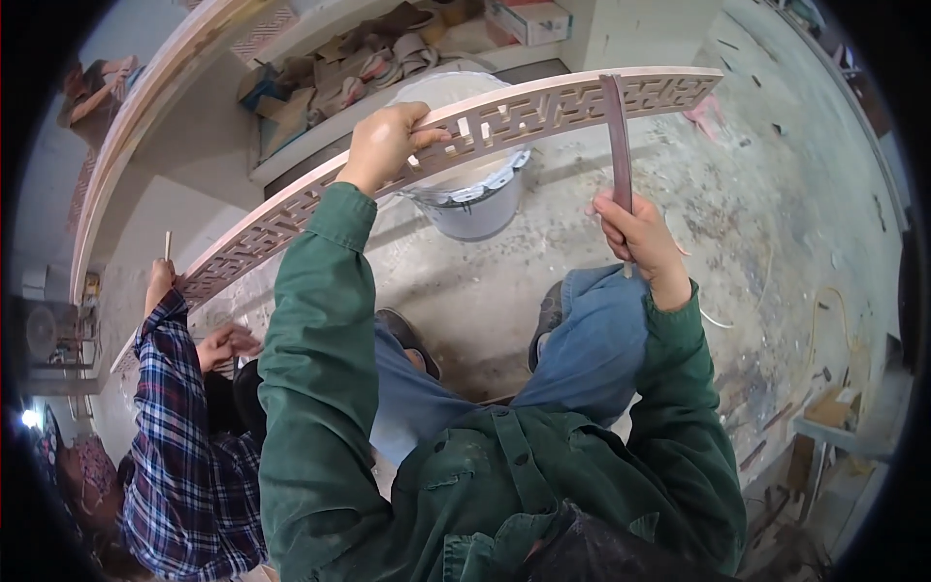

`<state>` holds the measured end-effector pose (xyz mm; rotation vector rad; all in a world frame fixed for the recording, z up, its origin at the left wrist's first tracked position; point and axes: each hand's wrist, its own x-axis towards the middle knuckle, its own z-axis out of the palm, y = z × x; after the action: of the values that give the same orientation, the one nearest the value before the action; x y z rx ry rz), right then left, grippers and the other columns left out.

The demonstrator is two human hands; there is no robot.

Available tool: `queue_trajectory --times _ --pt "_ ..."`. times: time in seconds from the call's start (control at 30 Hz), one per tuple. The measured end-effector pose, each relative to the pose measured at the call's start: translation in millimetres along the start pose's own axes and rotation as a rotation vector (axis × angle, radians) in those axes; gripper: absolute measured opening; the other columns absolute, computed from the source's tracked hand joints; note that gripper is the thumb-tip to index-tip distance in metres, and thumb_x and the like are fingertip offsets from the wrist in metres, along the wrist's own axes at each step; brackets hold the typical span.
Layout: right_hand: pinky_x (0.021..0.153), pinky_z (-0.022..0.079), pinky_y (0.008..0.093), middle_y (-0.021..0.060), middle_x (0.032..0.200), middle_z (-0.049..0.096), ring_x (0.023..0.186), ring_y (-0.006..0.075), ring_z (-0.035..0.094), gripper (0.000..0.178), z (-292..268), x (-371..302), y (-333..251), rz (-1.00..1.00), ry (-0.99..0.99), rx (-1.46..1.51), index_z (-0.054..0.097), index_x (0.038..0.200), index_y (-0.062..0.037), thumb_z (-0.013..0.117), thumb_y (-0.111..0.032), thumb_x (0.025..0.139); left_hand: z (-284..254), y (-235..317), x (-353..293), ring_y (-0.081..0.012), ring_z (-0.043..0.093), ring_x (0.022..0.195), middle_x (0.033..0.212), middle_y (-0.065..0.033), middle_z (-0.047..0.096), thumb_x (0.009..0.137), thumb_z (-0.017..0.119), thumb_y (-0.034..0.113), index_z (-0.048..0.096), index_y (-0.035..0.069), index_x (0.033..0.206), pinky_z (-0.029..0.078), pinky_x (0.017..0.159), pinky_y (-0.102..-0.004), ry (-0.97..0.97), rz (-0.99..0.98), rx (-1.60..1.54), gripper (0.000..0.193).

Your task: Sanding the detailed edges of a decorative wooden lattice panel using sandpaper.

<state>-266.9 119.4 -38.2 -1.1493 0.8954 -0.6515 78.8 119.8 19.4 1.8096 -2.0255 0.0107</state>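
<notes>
A long, pale wooden fretwork panel (485,126) with a cut-out lattice pattern runs from the lower left to the upper right. My left hand (388,145) grips it near the middle, thumb and fingers closed over its edge. To the right, my right hand (635,233) is wrapped round a flat, dark reddish-brown sanding stick (620,145). The stick stands nearly upright, its upper end against the panel's face near the right end. A pale wooden tip shows below my fist.
Beneath the panel stands a white bucket (475,209). At left, a co-worker's hand (162,276) in a plaid sleeve is at the panel's other end, with a thin stick. A shelf behind holds cloths (388,63) and a box (533,21). Scraps dot the stained floor (747,223).
</notes>
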Motion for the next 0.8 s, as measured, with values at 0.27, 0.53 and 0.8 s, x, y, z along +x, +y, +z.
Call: queue_trajectory --times 0.27,0.53,0.8 --pt "0.036 0.020 0.0200 -0.0050 0.057 0.041 0.040 0.0028 0.030 0.029 -23.5 -17.3 -1.7 -0.025 0.081 0.091 0.056 0.099 -0.0080 0.052 -0.036 0.094 17.1 -11.1 -1.9 -0.0327 0.057 0.067 0.070 -0.0128 0.060 0.076 0.071 0.044 0.057 0.005 0.075 0.042 0.060 -0.0399 -0.104 -0.072 -0.046 0.042" --pt "0.035 0.019 0.0195 -0.0044 0.062 0.041 0.040 0.0028 0.028 0.033 -39.3 -45.7 -28.7 0.042 -0.004 -0.015 0.051 0.110 -0.0122 0.038 -0.040 0.100 12.3 -16.1 -0.4 -0.0324 0.059 0.067 0.068 -0.0138 0.060 0.076 0.072 0.041 0.057 0.004 0.074 0.043 0.060 -0.0402 -0.119 -0.087 -0.075 0.041" --pt "0.033 0.015 0.0198 -0.0046 0.059 0.039 0.037 0.0020 0.024 0.029 -6.7 4.1 -41.0 0.063 -0.103 -0.047 0.054 0.102 -0.0121 0.045 -0.039 0.098 25.4 -9.8 11.6 -0.0352 0.061 0.082 0.088 -0.0172 0.063 0.073 0.071 0.028 0.063 0.005 0.099 0.047 0.071 -0.0429 -0.086 0.113 -0.089 0.036"
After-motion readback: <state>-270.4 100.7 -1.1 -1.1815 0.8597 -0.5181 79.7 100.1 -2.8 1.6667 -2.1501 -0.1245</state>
